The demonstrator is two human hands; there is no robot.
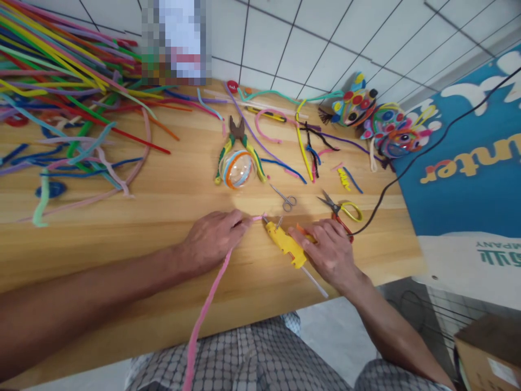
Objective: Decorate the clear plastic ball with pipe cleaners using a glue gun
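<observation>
Pink fuzzy stem (204,310) cut off at bottom edge, cardboard box (474,345) at right; upper patch (179,38) pixelated

Moderately bright, diffuse light; faint soft shadows on tabletop (163,201); small glints on clear ball (241,170); wide-angle stretch toward edges; pixelated patch (179,38) near top; fine detail soft.

Left hand (215,236): back up, fingers curled, fingertips (245,222) drawn together in pinch. Left wrist (179,260) near straight; left forearm (106,296) bare, stretching long to left, behind pinch. Right hand (331,250): right of pinch, apart from it, back up, fingers bent in grip. Right wrist (359,283) below grip; right forearm (399,336) bare, slanting down and right.
</observation>
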